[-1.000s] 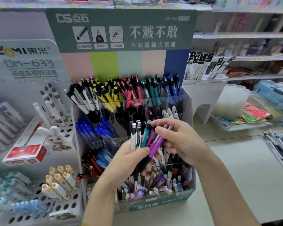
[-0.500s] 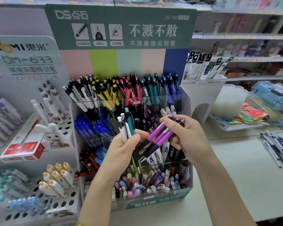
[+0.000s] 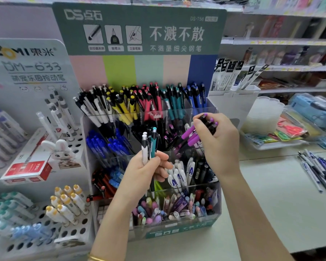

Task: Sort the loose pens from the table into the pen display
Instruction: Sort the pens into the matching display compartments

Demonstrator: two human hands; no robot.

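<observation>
A pale table point(image 3: 280, 204) carries the tiered clear pen display point(image 3: 177, 229), its compartments packed by colour. Loose pens point(image 3: 320, 174) lie well apart near the table's right edge. The right hand point(image 3: 220, 146) clutches a bunch of purple pens point(image 3: 191, 136), tips angled down over the middle tier. The left hand point(image 3: 145, 170) grips white and teal pens point(image 3: 149, 146) upright. Held by their top ends only, the purple ones could splay and slip into a neighbouring compartment, or jam on pens already there.
</observation>
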